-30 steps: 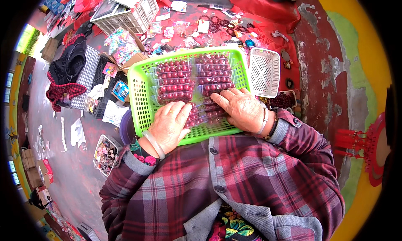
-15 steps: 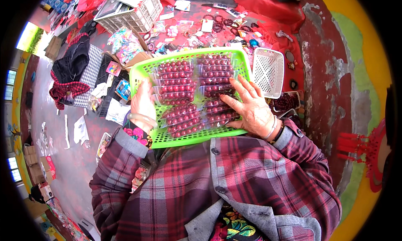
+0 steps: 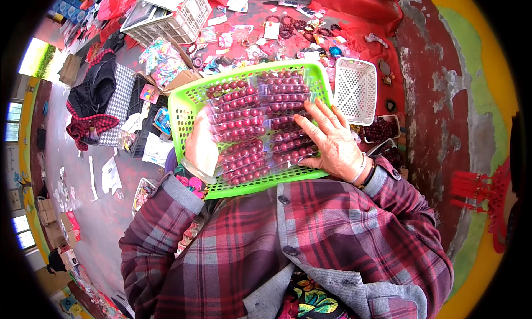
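Observation:
Close to my body is a bright green perforated plastic basket (image 3: 185, 106). Inside it lie two columns of dark red bead bracelets (image 3: 239, 132), in clear plastic sleeves. My left hand (image 3: 200, 144) is inside the basket's left part, its side pressed along the left ends of the packs; the fingers look straight, though overexposed and partly hidden. Over the right column spreads my right hand (image 3: 334, 146), fingers apart, fingertips resting on the ends of the packs and the thumb at the lowest one. Neither hand is closed round anything.
Right of the basket stands a white perforated basket (image 3: 355, 92), with a container of dark beads (image 3: 381, 129) below it. Loose bracelets and small packets (image 3: 288, 28) cover the red cloth behind. At the back left are a white crate (image 3: 169, 20) and a cardboard box of colourful packets (image 3: 166, 61).
My left hand has moved right and further into the basket, against the packs. The left column's packs have shifted slightly right. My right hand has barely moved.

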Demonstrator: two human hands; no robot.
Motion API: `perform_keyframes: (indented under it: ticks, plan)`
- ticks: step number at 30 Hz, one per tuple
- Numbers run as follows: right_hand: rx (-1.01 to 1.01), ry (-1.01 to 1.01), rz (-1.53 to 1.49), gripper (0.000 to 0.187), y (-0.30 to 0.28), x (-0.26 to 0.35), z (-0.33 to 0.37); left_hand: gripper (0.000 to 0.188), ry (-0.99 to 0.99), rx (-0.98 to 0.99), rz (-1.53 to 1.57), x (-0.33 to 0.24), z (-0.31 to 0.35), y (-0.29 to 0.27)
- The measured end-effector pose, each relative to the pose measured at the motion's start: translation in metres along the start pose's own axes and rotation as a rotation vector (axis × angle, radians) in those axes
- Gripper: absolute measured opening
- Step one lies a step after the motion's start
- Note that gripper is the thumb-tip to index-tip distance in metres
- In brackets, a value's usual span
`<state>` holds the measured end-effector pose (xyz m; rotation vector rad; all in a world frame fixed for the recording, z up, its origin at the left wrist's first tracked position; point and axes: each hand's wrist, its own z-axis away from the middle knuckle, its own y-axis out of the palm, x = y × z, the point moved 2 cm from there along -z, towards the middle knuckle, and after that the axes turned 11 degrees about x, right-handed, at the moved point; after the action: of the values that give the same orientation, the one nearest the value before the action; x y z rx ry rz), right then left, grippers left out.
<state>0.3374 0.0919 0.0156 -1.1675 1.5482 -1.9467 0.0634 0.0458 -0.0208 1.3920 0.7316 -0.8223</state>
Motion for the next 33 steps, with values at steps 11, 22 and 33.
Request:
perform_keyframes:
  ticks: [11, 22, 33]
  plan:
    - [-0.044, 0.021, 0.090, 0.090, 0.000, -0.001, -0.002, 0.034, -0.013, -0.016, -0.044, -0.004, 0.000, 0.010]
    - [0.004, 0.034, 0.096, 0.088, 0.000, 0.001, -0.001, 0.057, -0.127, -0.425, -0.120, -0.004, 0.055, 0.002]
    - [0.031, 0.003, 0.090, 0.091, -0.003, -0.003, -0.001, 0.034, -0.053, -0.226, 0.237, -0.008, 0.038, 0.036]
